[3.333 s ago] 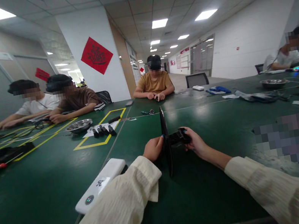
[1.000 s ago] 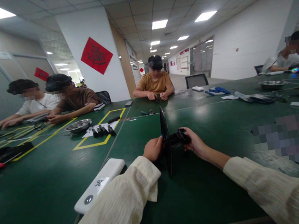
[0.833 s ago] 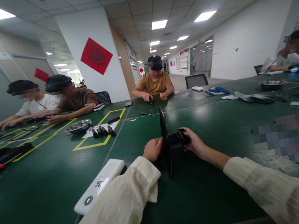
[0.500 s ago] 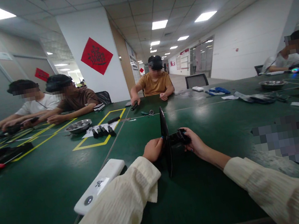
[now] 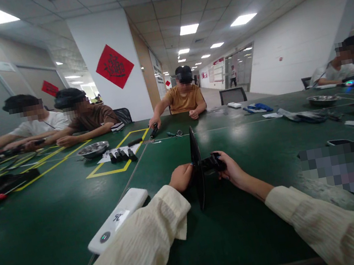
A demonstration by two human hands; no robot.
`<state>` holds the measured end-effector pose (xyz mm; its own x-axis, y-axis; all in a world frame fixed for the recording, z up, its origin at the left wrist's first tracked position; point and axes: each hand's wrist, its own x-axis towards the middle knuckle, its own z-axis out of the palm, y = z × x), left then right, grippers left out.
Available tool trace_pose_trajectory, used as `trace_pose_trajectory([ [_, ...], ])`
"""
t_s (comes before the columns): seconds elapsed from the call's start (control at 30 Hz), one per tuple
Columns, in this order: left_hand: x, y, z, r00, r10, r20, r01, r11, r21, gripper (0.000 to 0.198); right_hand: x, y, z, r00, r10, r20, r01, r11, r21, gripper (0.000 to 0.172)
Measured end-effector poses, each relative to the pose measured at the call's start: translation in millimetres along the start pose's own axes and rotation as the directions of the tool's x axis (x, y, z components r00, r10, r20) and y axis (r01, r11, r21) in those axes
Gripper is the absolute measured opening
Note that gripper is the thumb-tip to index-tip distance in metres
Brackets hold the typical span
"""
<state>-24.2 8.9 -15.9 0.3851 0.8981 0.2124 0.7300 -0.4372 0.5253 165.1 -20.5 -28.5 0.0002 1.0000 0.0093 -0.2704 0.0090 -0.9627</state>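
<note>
A thin black panel [image 5: 198, 170] stands upright in front of me, seen nearly edge-on, so its faces hardly show. On its right side sits a black bracket-like part [image 5: 208, 164]. My left hand [image 5: 182, 177] is closed at the panel's left side, its fingertips partly hidden behind the edge. My right hand [image 5: 230, 169] grips the outer end of the black part, thumb and fingers around it. Left of my left forearm lies a white power bank [image 5: 125, 210] with a handwritten label and a small round display.
Several short black cylinders [image 5: 122, 155] lie inside a yellow taped outline, beside a metal bowl [image 5: 94, 150]. Pliers [image 5: 174, 134] rest farther ahead. Gloves [image 5: 300, 115] and a second bowl [image 5: 322, 100] are to the right. A person across [image 5: 184, 97] holds a black tool [image 5: 154, 130].
My hands and the panel have stayed in place. Across the table, the person's hand with the black tool has moved left. The person at far left has reached farther left.
</note>
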Motion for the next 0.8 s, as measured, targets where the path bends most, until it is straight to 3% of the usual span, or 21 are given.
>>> trace_pose_trajectory([
  [0.8, -1.4, 2.0, -0.5, 1.0, 0.022, 0.002, -0.022, 0.997, 0.076, 0.053, 2.8, 3.1, -0.9, 1.0, -0.008, 0.006, 0.008, 1.0, -0.023, 0.034],
])
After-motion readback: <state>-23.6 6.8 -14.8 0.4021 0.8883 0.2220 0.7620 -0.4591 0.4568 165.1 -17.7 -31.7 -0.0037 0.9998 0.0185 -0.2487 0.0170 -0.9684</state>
